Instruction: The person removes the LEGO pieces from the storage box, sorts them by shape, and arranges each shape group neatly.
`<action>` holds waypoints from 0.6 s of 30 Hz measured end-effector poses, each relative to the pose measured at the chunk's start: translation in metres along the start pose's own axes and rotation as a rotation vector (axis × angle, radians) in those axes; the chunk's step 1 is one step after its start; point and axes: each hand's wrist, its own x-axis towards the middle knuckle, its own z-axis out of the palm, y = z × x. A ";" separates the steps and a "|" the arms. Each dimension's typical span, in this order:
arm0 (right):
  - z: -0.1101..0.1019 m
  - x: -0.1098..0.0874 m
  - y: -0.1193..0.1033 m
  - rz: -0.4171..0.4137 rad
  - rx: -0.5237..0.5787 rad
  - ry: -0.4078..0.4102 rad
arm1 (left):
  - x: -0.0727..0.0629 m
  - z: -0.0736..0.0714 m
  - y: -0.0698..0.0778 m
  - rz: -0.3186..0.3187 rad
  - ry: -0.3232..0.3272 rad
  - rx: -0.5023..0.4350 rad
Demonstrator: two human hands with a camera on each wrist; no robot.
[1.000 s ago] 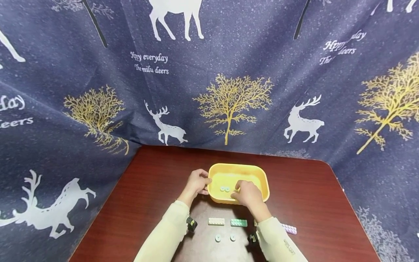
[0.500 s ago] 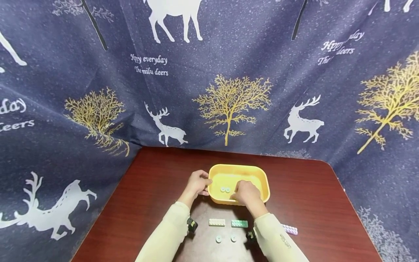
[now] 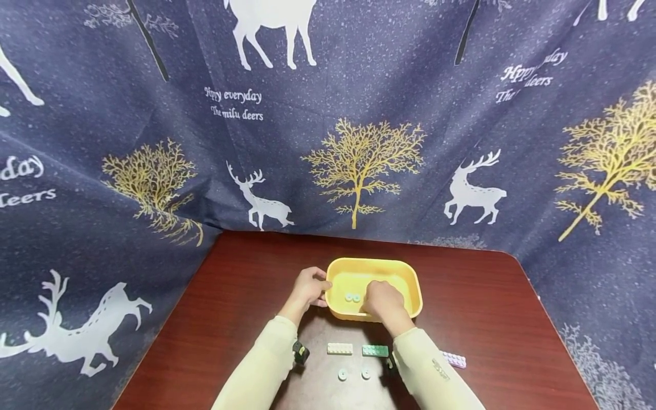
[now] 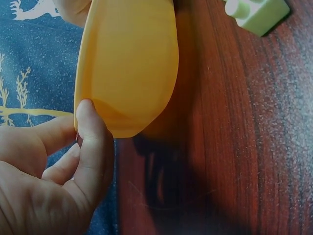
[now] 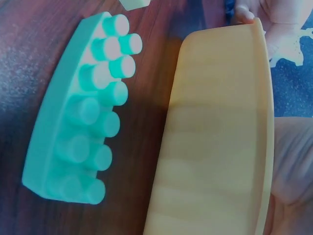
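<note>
A yellow plastic basin (image 3: 376,265) stands on the table. At its left end my left hand (image 3: 309,286) pinches the rim, and the left wrist view shows the thumb (image 4: 87,115) on the outside of the wall. My right hand (image 3: 383,300) reaches down inside the basin, knuckles up. Its fingertips are hidden, by the hand itself in the head view and by the basin wall (image 5: 215,132) in the right wrist view, so anything held there cannot be seen. Two small pale-green wheels (image 3: 349,297) lie on the basin floor, left of that hand.
In front of the basin lie a cream studded brick (image 3: 340,348) and a green studded brick (image 3: 375,351). A lilac brick (image 3: 454,359) is partly behind the right sleeve (image 3: 435,370). Two more pale wheels (image 3: 342,374) lie nearer. A patterned blue cloth (image 3: 328,142) hangs behind the table.
My right hand has shifted slightly left within the basin, its thumb and forefinger now less visible. The right sleeve moved left with it. My left hand keeps its hold on the rim.
</note>
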 end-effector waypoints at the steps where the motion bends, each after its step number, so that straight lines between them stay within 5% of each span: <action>1: -0.001 0.001 -0.002 0.003 -0.004 0.001 | 0.000 -0.001 0.001 -0.001 -0.002 -0.001; 18: 0.000 0.004 -0.001 0.013 -0.031 -0.013 | 0.001 -0.002 0.000 -0.006 -0.012 -0.014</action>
